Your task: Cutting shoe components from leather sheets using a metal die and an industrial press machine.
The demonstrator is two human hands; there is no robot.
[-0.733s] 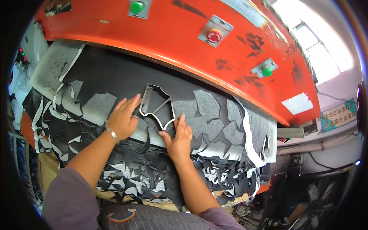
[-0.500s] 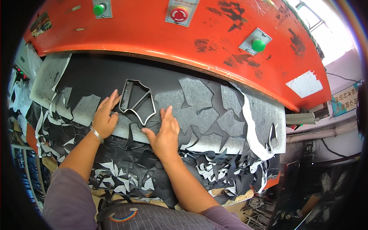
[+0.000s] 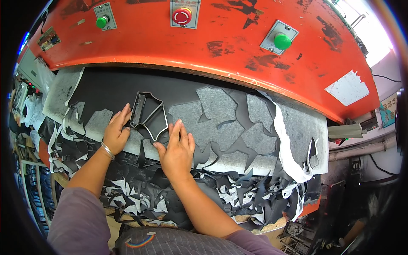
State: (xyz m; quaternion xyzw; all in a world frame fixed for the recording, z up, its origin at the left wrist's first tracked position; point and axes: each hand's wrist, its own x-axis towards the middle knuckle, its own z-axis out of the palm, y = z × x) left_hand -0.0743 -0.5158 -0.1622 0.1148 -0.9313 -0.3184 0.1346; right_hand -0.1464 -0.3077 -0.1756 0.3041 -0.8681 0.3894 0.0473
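A metal cutting die (image 3: 154, 114), an angular open outline with a crossbar, lies on a black sheet (image 3: 114, 85). At its left edge is my left hand (image 3: 115, 134), with fingers stretched and thumb apart. My right hand (image 3: 177, 154) rests by the die's lower right side, its fingers extended and its thumb near the die's pointed end. Neither hand grips the die; whether the fingertips touch it I cannot tell. Right of the die, the sheet has several cut-out gaps, where a grey textured surface (image 3: 217, 104) shows between strips of black.
An orange press beam (image 3: 178, 49) spans the far side, with a red button (image 3: 182, 16) and green buttons (image 3: 282, 41). Black and white scraps (image 3: 238, 191) pile along the near edge. A white strip (image 3: 285, 146) curls down at the right.
My right hand has come closer to the die's right side. My left hand stays beside its left edge. The whole view has shifted and tilted slightly.
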